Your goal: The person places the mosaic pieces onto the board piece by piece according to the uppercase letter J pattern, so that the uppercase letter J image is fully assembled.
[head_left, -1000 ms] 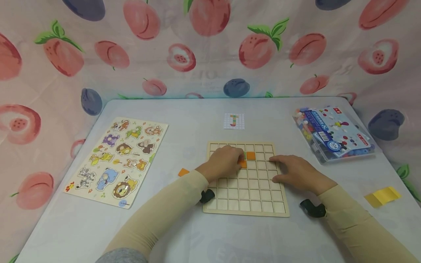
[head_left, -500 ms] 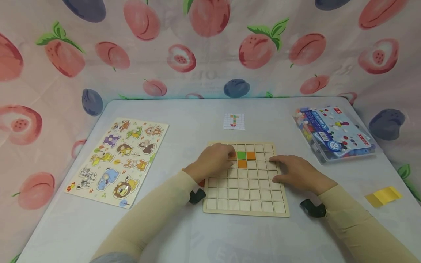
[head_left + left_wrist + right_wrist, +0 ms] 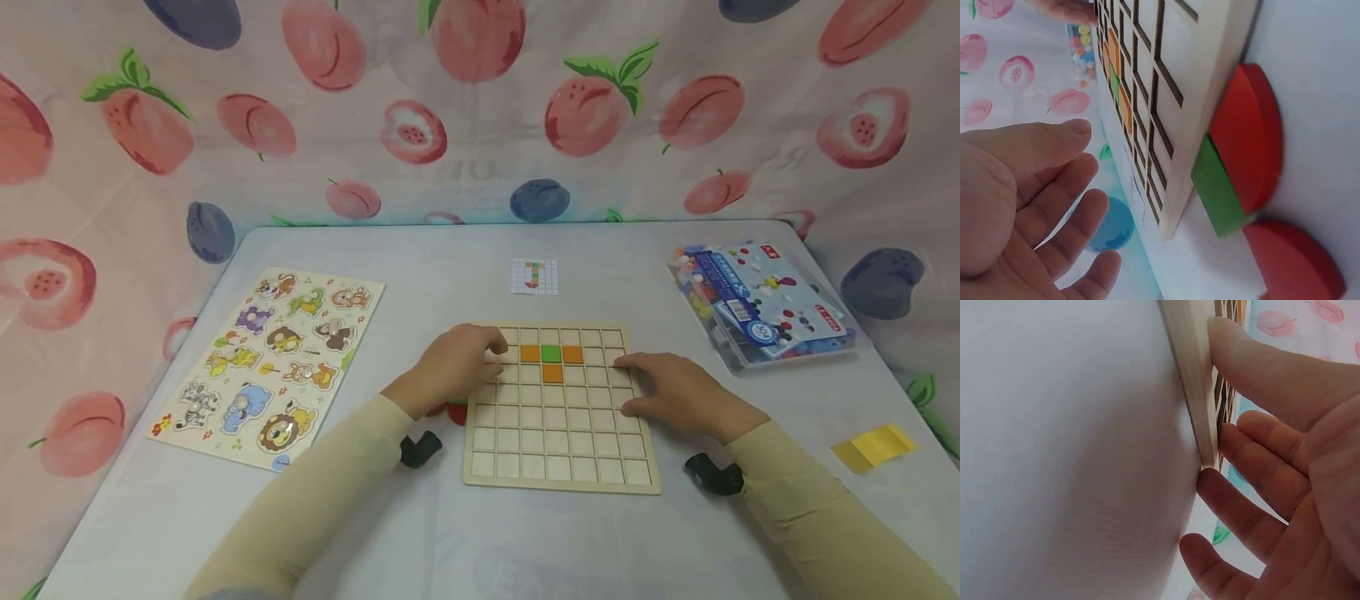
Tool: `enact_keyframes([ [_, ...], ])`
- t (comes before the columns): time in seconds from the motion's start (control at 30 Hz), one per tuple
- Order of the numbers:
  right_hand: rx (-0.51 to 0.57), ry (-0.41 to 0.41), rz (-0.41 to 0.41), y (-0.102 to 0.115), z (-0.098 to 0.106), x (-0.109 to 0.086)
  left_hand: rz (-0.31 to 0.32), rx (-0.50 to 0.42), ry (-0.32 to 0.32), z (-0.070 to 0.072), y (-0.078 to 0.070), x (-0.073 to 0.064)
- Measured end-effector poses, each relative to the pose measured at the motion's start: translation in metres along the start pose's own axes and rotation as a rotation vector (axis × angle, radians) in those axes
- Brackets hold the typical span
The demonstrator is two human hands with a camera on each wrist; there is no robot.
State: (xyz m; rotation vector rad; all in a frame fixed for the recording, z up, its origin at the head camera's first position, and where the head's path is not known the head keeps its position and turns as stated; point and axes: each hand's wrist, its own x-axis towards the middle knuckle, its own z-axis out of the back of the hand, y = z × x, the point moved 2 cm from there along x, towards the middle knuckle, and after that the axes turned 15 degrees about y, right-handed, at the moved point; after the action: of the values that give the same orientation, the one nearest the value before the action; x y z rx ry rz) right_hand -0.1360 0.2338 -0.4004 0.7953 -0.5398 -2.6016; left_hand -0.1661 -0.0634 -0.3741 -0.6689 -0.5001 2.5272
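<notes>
A wooden grid board [image 3: 555, 442] lies flat, with an orange tile [image 3: 530, 354], a green tile [image 3: 551, 354] and another orange tile [image 3: 572, 355] side by side in one row. A third orange tile [image 3: 552, 373] sits just below the green one. Over the board's left edge hovers my left hand [image 3: 450, 368], its fingers loosely bent around nothing. Beside that edge, the left wrist view shows a red curved piece [image 3: 1254, 137], a green block [image 3: 1219, 187] and a second red curved piece [image 3: 1297, 262]. My right hand [image 3: 678, 392] rests its fingertips on the board's right edge.
A small printed pattern card [image 3: 534, 277] lies behind the board. An animal puzzle board [image 3: 315, 400] is at the left. A clear plastic box of colourful parts [image 3: 761, 304] stands back right, and a folded yellow paper [image 3: 873, 450] lies near the right edge.
My left hand has drawn back leftward from the tiles, uncovering the green tile and the left orange tile in the row. The right hand stays at the board's edge.
</notes>
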Motion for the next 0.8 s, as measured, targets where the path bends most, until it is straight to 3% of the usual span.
enact_keyframes([
  [0.8, -0.014, 0.013, -0.004, 0.001, 0.000, 0.001, 0.096, -0.120, -0.068, 0.012, 0.028, -0.023],
])
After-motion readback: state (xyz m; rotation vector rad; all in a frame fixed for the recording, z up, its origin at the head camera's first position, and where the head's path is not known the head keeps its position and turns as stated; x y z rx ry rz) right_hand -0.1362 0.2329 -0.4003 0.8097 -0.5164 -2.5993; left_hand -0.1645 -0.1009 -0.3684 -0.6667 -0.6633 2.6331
